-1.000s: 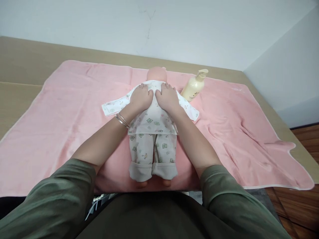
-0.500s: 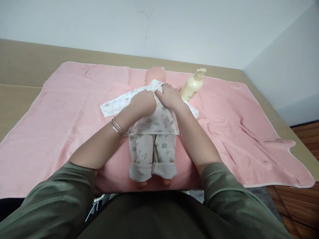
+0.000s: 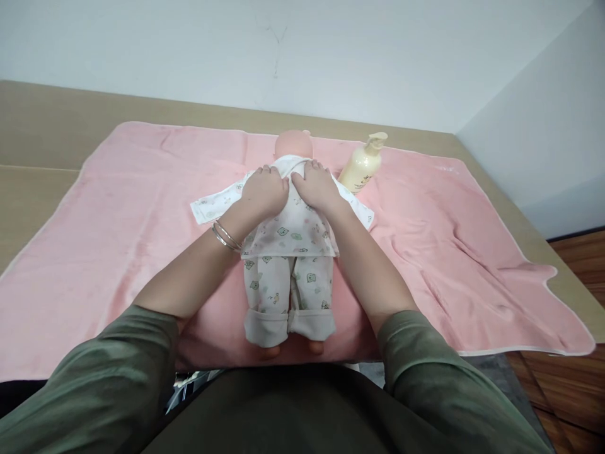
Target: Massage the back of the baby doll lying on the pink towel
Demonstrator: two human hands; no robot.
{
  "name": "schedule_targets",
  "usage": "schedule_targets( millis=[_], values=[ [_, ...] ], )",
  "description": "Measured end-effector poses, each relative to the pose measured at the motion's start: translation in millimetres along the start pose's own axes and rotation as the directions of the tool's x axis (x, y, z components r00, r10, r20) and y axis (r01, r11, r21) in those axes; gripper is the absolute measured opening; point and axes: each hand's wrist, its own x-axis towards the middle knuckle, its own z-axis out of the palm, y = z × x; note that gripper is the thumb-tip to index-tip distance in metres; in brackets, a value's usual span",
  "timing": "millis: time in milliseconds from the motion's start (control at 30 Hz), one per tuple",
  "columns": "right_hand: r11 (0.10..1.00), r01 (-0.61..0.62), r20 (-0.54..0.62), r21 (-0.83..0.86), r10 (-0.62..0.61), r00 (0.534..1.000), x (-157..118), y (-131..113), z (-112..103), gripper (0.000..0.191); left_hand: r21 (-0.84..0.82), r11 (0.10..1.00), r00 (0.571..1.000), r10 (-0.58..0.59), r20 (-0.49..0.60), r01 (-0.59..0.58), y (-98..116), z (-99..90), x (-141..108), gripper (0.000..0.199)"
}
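Note:
A baby doll (image 3: 293, 144) lies stretched out on a pink blanket (image 3: 151, 252), its head toward the wall and its feet toward me. It wears a white printed top (image 3: 297, 236) with both sleeves spread sideways, and matching trousers (image 3: 269, 284) with turned-up cuffs. On the left of the chest, my left hand (image 3: 267, 189) rests on the top with its fingers laid forward. Opposite it, my right hand (image 3: 319, 186) lies flat on the cloth, thumb pointing inward. Both hands hold nothing that I can see.
A cream pump bottle (image 3: 362, 167) leans on the blanket just right of the doll's sleeve. The wooden table (image 3: 42, 120) runs back to a white wall (image 3: 189, 50). Wrinkles cross the blanket on the right.
My left hand has gone from a closed fist on the top's front to lying with fingers extended. The cloth near the neck now lies flatter. My right hand stays nearly in place.

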Motion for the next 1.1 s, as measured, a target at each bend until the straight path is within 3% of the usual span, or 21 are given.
schedule_targets(
  millis=[133, 300, 467, 567, 767, 867, 967, 1100],
  values=[
    [0.996, 0.03, 0.021, 0.088, -0.032, 0.999, 10.1, 17.3, -1.7, 0.068, 0.04, 0.989, 0.989, 0.143, 0.018, -0.144, 16.0, 0.4, -12.1, 0.061],
    [0.996, -0.02, -0.025, -0.082, 0.018, 1.0, -13.0, -12.1, 0.2, 0.064, -0.069, 0.997, 0.999, 0.028, 0.015, -0.027, -2.8, -2.9, 5.1, 0.054],
    [0.981, 0.014, -0.058, -0.194, -0.026, 0.998, -37.6, -46.6, 8.6, 0.065, -0.173, 0.984, 0.998, -0.033, 0.05, 0.041, -28.8, -1.6, 22.0, 0.059],
    [0.982, 0.036, -0.028, -0.183, -0.042, 0.999, -30.4, -40.0, 4.6, 0.061, -0.14, 0.99, 0.999, -0.031, 0.022, 0.034, -24.0, 0.4, 18.9, 0.06],
    [0.997, -0.06, 0.055, 0.041, 0.058, 0.997, 0.1, 3.4, -12.0, 0.064, 0.017, 0.998, 0.998, -0.056, -0.013, 0.056, 18.1, 0.2, -11.6, 0.061],
    [0.994, -0.064, 0.071, 0.091, 0.057, 0.996, 3.0, 10.8, -13.1, 0.065, 0.03, 0.998, 0.999, -0.048, -0.014, 0.048, 30.3, -0.3, -22.8, 0.062],
    [0.997, -0.061, 0.047, 0.037, 0.059, 0.997, -0.8, 3.8, -10.4, 0.064, -0.014, 0.999, 0.999, -0.038, -0.012, 0.038, 25.2, 0.8, -18.7, 0.056],
    [0.991, -0.058, -0.022, -0.119, 0.056, 0.998, -13.1, -19.8, -3.2, 0.061, -0.087, 0.995, 0.998, -0.046, -0.045, 0.042, 1.8, 6.6, 2.6, 0.052]
  ],
)
